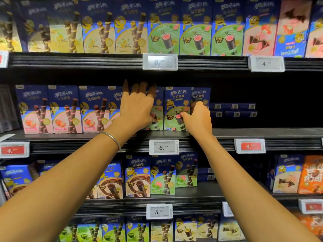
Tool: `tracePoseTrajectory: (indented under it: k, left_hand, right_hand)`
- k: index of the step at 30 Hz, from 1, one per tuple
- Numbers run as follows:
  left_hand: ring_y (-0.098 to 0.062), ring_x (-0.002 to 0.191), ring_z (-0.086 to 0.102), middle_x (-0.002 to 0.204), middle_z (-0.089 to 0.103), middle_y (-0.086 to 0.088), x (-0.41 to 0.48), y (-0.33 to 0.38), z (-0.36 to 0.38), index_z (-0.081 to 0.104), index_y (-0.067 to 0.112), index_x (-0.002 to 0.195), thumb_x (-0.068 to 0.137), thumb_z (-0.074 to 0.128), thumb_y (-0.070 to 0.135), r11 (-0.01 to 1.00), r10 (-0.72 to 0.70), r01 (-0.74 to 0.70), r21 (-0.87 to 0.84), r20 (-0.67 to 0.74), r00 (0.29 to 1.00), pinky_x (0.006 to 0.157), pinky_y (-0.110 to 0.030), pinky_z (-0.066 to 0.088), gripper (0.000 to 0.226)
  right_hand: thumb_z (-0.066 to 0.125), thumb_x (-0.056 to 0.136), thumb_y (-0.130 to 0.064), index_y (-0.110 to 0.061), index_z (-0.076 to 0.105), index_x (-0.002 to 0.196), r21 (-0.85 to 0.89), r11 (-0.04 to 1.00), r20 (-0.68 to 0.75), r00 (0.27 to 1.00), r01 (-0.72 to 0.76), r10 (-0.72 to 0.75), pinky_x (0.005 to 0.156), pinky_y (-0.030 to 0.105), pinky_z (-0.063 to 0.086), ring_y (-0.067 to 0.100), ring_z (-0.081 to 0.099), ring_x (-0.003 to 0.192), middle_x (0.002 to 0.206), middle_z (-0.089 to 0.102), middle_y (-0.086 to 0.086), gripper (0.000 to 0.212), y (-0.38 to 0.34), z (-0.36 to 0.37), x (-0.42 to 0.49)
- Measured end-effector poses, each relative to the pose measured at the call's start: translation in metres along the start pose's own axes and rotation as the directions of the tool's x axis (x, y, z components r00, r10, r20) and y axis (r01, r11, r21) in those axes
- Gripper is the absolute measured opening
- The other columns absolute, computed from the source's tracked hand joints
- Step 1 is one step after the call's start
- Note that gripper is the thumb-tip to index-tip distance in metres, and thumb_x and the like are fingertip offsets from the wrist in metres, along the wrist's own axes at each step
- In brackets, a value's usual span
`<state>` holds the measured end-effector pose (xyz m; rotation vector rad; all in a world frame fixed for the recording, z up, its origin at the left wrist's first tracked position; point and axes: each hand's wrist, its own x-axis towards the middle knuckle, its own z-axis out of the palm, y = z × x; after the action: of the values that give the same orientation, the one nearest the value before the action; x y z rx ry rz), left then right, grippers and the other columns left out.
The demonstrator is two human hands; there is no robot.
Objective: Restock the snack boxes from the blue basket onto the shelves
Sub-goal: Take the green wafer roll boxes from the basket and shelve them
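Note:
On the middle shelf (244,132) stand pink snack boxes (66,110) at the left and green snack boxes at the centre. My left hand (138,105) lies spread against the front of one green snack box (158,109). Its fingers reach straight up to the box top and its thumb rests on the box face. My right hand (198,117) grips the neighbouring green snack box (176,105), thumb on the front and fingers round its right edge. Another box (201,95) stands just behind it. The blue basket is out of view.
Right of my right hand the middle shelf is dark and open, with flat boxes (234,110) stacked at the back. Full rows of boxes fill the shelf above (164,32) and the shelves below (138,177). Price tags (164,147) line the shelf edges.

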<state>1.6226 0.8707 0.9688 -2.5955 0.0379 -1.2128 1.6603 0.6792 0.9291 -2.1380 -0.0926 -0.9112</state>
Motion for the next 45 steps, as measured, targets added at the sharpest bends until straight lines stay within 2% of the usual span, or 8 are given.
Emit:
tracePoseTrajectory:
  k: [8,13,16,22,27,34,40,45]
  left_hand:
    - [-0.04,0.15,0.035,0.164,0.035,-0.013,0.001,0.001,0.004,0.02,0.023,0.168,0.075,0.087,0.052,1.0,-0.002,0.001,-0.006,-0.023,1.0,0.129,-0.062,0.008,0.119]
    - [-0.037,0.158,0.024,0.168,0.03,-0.013,-0.001,0.002,0.007,0.013,0.023,0.17,0.074,0.089,0.053,0.999,-0.002,0.0,-0.033,-0.058,0.998,0.128,-0.063,0.002,0.126]
    - [-0.035,0.162,0.012,0.172,0.023,-0.012,-0.008,0.003,0.005,0.016,0.021,0.169,0.073,0.089,0.055,0.996,-0.003,-0.006,-0.086,-0.106,0.994,0.128,-0.064,-0.002,0.126]
    - [-0.039,0.155,0.027,0.161,0.038,-0.015,-0.052,0.012,-0.01,0.035,0.015,0.159,0.086,0.079,0.05,0.945,-0.108,0.036,-0.324,-0.207,0.972,0.129,-0.065,0.012,0.093]
    - [-0.028,0.141,0.047,0.147,0.052,-0.005,-0.126,0.039,-0.012,0.05,0.007,0.149,0.096,0.07,0.039,0.636,-0.328,0.031,-0.771,-0.234,0.915,0.115,-0.052,0.041,0.065]
    - [-0.02,0.111,0.066,0.125,0.065,-0.007,-0.245,0.1,0.022,0.056,0.012,0.132,0.101,0.066,0.02,0.13,-0.552,0.113,-0.985,0.022,0.834,0.093,-0.032,0.053,0.033]
    - [-0.016,0.09,0.069,0.1,0.073,0.013,-0.367,0.176,0.073,0.063,0.028,0.114,0.103,0.061,0.021,-0.142,-0.47,0.491,-0.86,0.495,0.731,0.081,-0.031,0.056,0.013]
    - [-0.012,0.086,0.072,0.098,0.077,-0.009,-0.497,0.257,0.098,0.067,0.017,0.112,0.112,0.051,0.015,-0.276,-0.3,0.849,-0.45,0.88,0.369,0.076,-0.028,0.052,0.016]
  right_hand:
    - [0.075,0.09,-0.032,-0.009,0.052,0.115,0.071,0.996,0.047,0.997,-0.059,0.056,0.086,0.049,0.055,0.029,0.06,0.105,0.115,0.061,0.009,0.041,0.0,0.003,0.003]
    - [0.075,0.088,-0.038,-0.012,0.054,0.106,0.256,0.958,0.072,0.991,-0.13,0.115,0.074,0.037,0.046,0.022,0.056,0.092,0.088,0.047,-0.011,0.038,0.004,0.0,0.003]
    - [0.072,0.089,-0.041,-0.015,0.059,0.114,0.378,0.908,0.093,0.983,-0.182,0.158,0.083,0.04,0.054,0.024,0.062,0.102,0.108,0.062,0.0,0.038,0.004,-0.007,0.001]
    - [0.071,0.094,-0.032,-0.017,0.06,0.121,0.584,0.791,0.13,0.983,-0.181,0.13,0.096,0.045,0.058,0.015,0.065,0.108,0.112,0.065,-0.001,0.033,0.007,-0.039,-0.026]
    - [0.067,0.098,-0.024,-0.013,0.064,0.121,0.701,0.696,0.141,0.987,-0.154,0.077,0.087,0.038,0.062,0.016,0.071,0.106,0.116,0.069,0.007,0.026,0.018,-0.06,-0.077]
    - [0.065,0.093,-0.035,-0.019,0.067,0.115,0.696,0.62,0.367,0.922,-0.362,0.125,0.08,0.036,0.06,0.025,0.073,0.105,0.112,0.075,0.008,0.028,0.082,-0.059,-0.161]
    - [0.064,0.094,-0.032,-0.021,0.069,0.108,0.47,0.579,0.627,0.714,-0.667,0.313,0.074,0.033,0.058,0.027,0.074,0.099,0.108,0.076,0.01,0.019,0.177,-0.05,-0.253]
    - [0.058,0.101,-0.027,-0.021,0.069,0.104,0.146,0.54,0.785,0.429,-0.829,0.446,0.073,0.027,0.055,0.016,0.075,0.092,0.097,0.079,-0.001,0.013,0.267,-0.042,-0.337]
